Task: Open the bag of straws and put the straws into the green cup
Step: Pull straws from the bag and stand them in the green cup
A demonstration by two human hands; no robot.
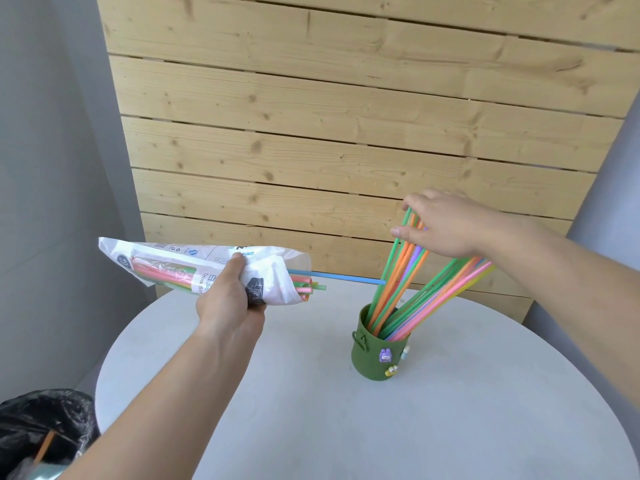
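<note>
My left hand (pixel 230 299) grips the white plastic bag of straws (pixel 166 261) around its middle and holds it level above the table's left side, open end to the right. Coloured straws show at its mouth, and one blue straw (pixel 343 277) sticks far out toward the cup. The green cup (pixel 375 355), decorated with small charms, stands upright on the table. Several straws (pixel 426 306) lean in it to the right. My right hand (pixel 441 226) is above the cup, fingers closed on the tops of a few green and orange straws (pixel 394 271) whose lower ends are inside the cup.
The round white table (pixel 346 427) stands against a wooden slat wall (pixel 346 133). A bin lined with a black bag (pixel 45 431) sits at the lower left, beside the table's edge.
</note>
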